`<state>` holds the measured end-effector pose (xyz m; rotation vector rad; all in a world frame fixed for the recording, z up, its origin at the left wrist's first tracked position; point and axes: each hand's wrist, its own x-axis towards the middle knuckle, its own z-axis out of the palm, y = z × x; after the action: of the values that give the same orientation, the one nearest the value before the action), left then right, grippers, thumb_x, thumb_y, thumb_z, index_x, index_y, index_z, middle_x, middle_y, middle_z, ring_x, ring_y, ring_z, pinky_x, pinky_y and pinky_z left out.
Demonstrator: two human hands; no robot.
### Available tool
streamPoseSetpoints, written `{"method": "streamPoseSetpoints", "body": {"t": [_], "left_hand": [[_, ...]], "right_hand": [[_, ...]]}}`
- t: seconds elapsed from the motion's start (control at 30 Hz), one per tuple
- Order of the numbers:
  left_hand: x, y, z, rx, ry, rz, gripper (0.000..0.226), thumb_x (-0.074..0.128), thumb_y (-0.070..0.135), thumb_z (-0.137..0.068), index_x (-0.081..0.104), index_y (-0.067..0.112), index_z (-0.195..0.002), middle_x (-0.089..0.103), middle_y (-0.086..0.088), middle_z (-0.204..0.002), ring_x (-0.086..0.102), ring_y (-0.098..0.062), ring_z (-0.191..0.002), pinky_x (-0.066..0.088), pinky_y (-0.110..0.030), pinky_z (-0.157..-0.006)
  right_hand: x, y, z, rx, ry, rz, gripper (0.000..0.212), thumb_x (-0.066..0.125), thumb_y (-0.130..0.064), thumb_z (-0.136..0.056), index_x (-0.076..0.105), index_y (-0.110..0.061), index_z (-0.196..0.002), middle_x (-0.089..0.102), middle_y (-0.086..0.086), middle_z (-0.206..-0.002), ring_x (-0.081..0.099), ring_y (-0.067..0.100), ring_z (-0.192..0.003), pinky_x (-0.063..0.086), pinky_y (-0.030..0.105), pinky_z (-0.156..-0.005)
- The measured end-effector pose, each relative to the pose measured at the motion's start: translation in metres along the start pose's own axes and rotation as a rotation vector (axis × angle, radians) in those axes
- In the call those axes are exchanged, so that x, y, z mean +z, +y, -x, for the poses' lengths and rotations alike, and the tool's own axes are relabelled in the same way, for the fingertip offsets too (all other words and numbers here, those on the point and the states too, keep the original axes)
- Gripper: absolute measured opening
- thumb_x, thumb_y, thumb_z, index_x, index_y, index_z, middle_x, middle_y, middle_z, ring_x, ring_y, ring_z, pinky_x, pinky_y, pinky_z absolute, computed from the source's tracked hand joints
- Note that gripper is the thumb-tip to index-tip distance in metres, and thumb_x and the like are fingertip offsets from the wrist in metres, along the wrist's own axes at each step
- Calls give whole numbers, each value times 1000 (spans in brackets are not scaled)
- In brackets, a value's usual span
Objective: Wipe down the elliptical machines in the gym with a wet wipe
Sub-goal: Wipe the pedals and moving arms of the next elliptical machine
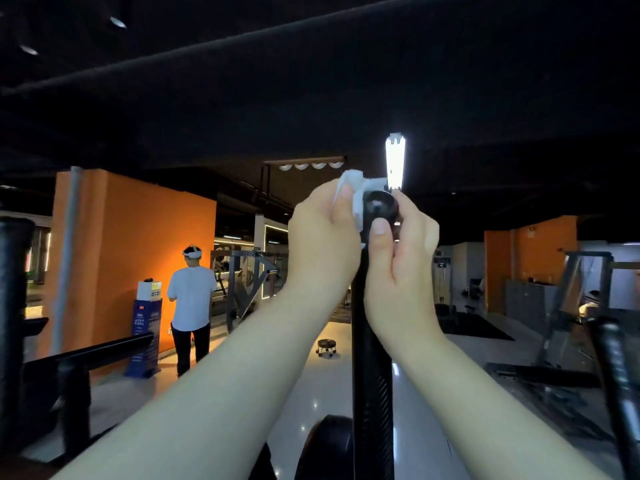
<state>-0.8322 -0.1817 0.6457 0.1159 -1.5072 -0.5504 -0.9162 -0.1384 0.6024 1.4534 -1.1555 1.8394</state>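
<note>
Up close I've got the left hand (322,233) pinching the wet wipe (360,188) against the end cap (381,206) of the elliptical handle (372,358); right hand (398,258) curled round the handle just below, thumb by the cap. Further back: wheeled stool (325,346), then a person (192,292) facing the orange wall (114,254)

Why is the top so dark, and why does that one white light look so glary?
Head view: the black ceiling fills the top half, barely lit; the tube light is blown out to pure white; the wide lens bends straight lines near the edges; the left hand with the wipe and the right hand on the handle are lit and fairly sharp.
</note>
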Motion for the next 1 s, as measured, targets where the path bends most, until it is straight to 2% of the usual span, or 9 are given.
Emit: {"method": "streamPoseSetpoints", "body": {"t": [0.13, 0.33, 0.43, 0.53, 0.63, 0.7, 0.77, 0.87, 1.0], "left_hand": [[4, -7, 21, -33, 87, 43, 32, 41, 25, -110, 68, 28, -93, 66, 6, -74, 65, -2, -73, 52, -17, -57], [7, -18, 54, -94, 60, 47, 33, 41, 23, -109, 67, 27, -89, 65, 10, -70, 59, -5, -65, 47, -31, -62], [4, -15, 58, -117, 52, 71, 33, 42, 25, -109, 67, 22, -89, 62, 11, -64, 59, 2, -61, 42, -11, -55], [2, -4, 29, -129, 65, 107, 32, 40, 31, -110, 66, 24, -92, 60, 9, -67, 61, 2, -62, 44, -10, -52], [-2, 7, -5, 57, -75, -45, 29, 40, 29, -110, 68, 25, -116, 67, 13, -99, 63, 3, -94, 51, -19, -78], [-6, 14, -13, 216, -276, -130, 29, 42, 26, -110, 66, 23, -126, 67, 14, -112, 60, 3, -107, 47, -13, -89], [-8, 13, -10, 448, -414, -234, 29, 48, 14, -106, 68, 17, -127, 68, 7, -121, 56, -1, -118, 39, -11, -103], [-5, -10, 7, 708, -358, -372, 36, 55, -1, -96, 67, 6, -130, 63, -7, -138, 45, -16, -141, 25, -33, -125], [-10, -24, 20, 526, -106, -260, 37, 48, 6, -103, 62, 10, -137, 63, -1, -138, 51, -9, -135, 38, -27, -116]], "right_hand": [[1, 1, 4, 28, 35, -14, 48, 37, -33, -108, 37, -17, -153, 35, -2, -140, 45, -3, -122, 35, 0, -96], [-3, 2, 6, 56, 10, -38, 53, 35, -42, -104, 35, -23, -154, 33, -7, -137, 44, -9, -121, 36, -1, -95], [-2, 2, 6, 76, 3, -52, 57, 33, -47, -101, 35, -24, -154, 32, -11, -137, 43, -8, -124, 37, 3, -99], [-4, 1, 7, 73, -17, -50, 56, 34, -46, -103, 34, -24, -154, 32, -10, -140, 43, -7, -125, 36, 3, -100], [-6, 2, 7, 54, -35, -56, 48, 36, -36, -108, 35, -22, -154, 35, -5, -145, 40, -14, -124, 32, -2, -95], [-6, 2, 7, 49, -42, -64, 43, 38, -30, -108, 38, -22, -149, 38, -5, -140, 43, -13, -121, 35, -1, -93], [-6, 5, 7, 36, -46, -96, 24, 42, -16, -107, 52, -17, -129, 46, 1, -126, 52, -3, -109, 43, 8, -87], [-5, 6, 8, 61, -41, -143, 21, 46, -6, -104, 57, -23, -100, 48, 5, -115, 53, 7, -96, 46, 21, -82], [-6, 2, 8, 68, -31, -76, 23, 41, -20, -108, 53, -17, -127, 45, 2, -129, 47, -8, -111, 37, 2, -89]]}}
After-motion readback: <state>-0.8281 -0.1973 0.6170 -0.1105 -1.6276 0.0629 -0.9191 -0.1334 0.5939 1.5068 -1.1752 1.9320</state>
